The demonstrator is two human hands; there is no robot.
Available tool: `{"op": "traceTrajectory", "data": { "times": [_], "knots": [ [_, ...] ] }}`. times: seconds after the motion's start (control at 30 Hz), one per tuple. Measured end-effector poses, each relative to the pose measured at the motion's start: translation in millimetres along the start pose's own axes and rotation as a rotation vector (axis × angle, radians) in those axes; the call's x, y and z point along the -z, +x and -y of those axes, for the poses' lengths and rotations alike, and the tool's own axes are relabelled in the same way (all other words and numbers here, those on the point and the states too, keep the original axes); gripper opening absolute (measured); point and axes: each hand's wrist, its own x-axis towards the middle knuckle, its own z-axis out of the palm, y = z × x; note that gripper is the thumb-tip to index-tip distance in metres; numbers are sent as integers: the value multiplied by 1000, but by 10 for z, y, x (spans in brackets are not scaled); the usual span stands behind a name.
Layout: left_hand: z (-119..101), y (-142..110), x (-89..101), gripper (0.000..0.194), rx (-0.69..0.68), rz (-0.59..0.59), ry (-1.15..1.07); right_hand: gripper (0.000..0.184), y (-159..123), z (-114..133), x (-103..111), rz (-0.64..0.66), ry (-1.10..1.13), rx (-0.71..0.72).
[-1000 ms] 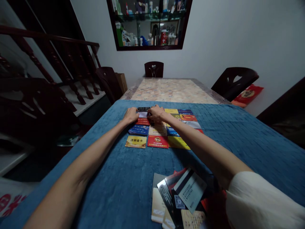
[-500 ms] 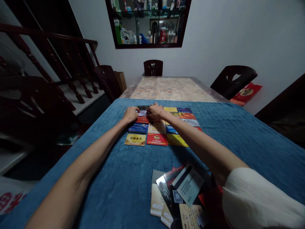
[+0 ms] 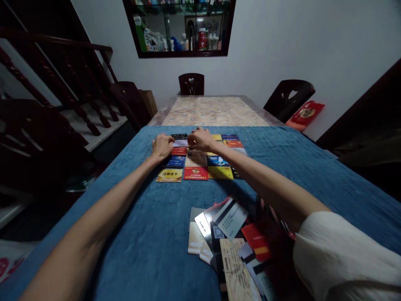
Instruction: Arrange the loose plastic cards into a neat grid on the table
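Note:
Rows of plastic cards lie on the blue cloth, among them a yellow card (image 3: 169, 175) and a red card (image 3: 196, 173) in the near row. My left hand (image 3: 162, 146) has its fingers bent in at the left edge of a pale card (image 3: 180, 143). At that card's right edge is my right hand (image 3: 202, 139), its fingers curled down and drawn together. The right fingertips are partly hidden. A black card (image 3: 179, 136) lies just beyond the pale one, and a red-and-white lettered card (image 3: 179, 151) just nearer. My right hand and forearm cover some cards.
Nearer me lies a loose heap of cards, with a grey striped card (image 3: 231, 219) and a wood-patterned card (image 3: 233, 267). The blue cloth (image 3: 150, 221) covers the near part of the marble-topped table (image 3: 213, 110). Chairs (image 3: 290, 98) stand around it.
The view has turned slightly right and down, so everything appears farther left and higher. More of the loose heap shows. Both hands stay at the pale card.

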Motion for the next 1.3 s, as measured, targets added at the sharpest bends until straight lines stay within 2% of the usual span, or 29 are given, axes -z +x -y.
{"op": "traceTrajectory", "data": {
  "times": [0.23, 0.47, 0.7, 0.87, 1.07, 1.3],
  "knots": [
    [-208, -410, 142, 31, -96, -18, -5, 28, -421, 11, 96, -56, 7, 26],
    [-554, -963, 295, 24, -201, 27, -53, 24, -1053, 3, 114, -98, 86, 63],
    [-907, -1546, 337, 20, -356, 88, -106, 20, -1717, -78, -57, -143, 183, 169],
    [-1114, -1886, 352, 19, -443, 108, -195, 16, -2089, -55, -172, -180, 251, 214],
    [-1293, -2200, 424, 19, -508, 140, -266, 20, -2331, 29, -162, -120, 336, 269],
    [-1334, -2360, 366, 28, -514, 206, -246, 24, -2351, 66, -214, -86, 342, 300]
  ]
}}
